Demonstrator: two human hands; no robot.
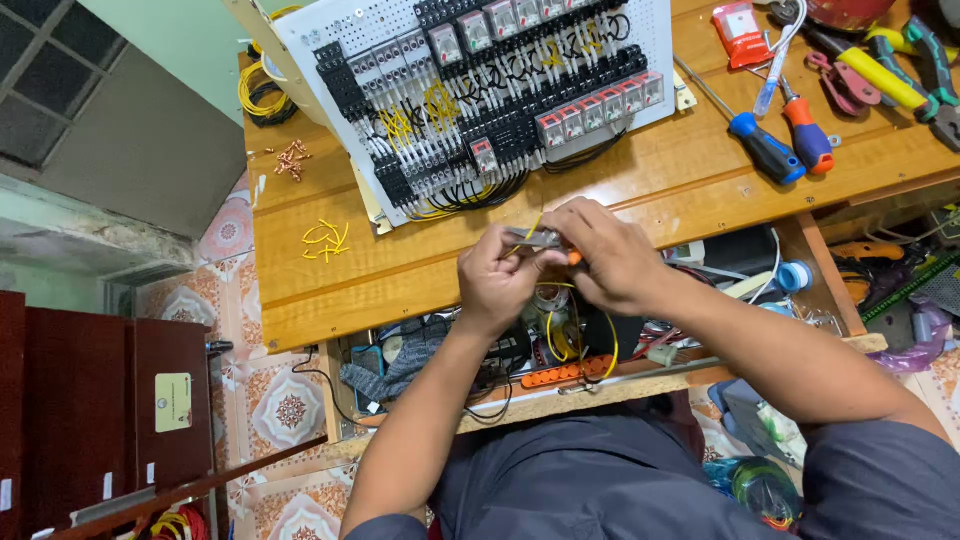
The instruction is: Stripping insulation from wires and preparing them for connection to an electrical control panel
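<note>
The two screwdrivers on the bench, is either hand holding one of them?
No. Both screwdrivers lie untouched on the wooden bench at the upper right, while the left hand and right hand work together on a yellow wire.

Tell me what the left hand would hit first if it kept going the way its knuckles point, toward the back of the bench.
Probably the white wiring panel, at its black wire bundle; the left hand sits just short of it, though depth is unclear.

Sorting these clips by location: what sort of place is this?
Probably a small electrical workshop: a wooden workbench carries a white panel of wired relays, with screwdrivers and cut yellow wire pieces lying around it.
</note>
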